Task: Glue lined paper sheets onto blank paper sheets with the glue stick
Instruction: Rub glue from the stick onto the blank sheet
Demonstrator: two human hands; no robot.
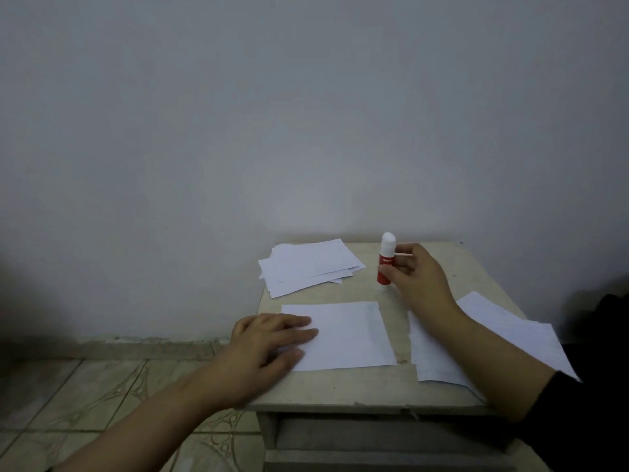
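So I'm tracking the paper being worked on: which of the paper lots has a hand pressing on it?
The single sheet at the table's front, under the left hand.

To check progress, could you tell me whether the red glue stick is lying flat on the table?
No, the red glue stick stands upright on the beige table, with the right hand around it.
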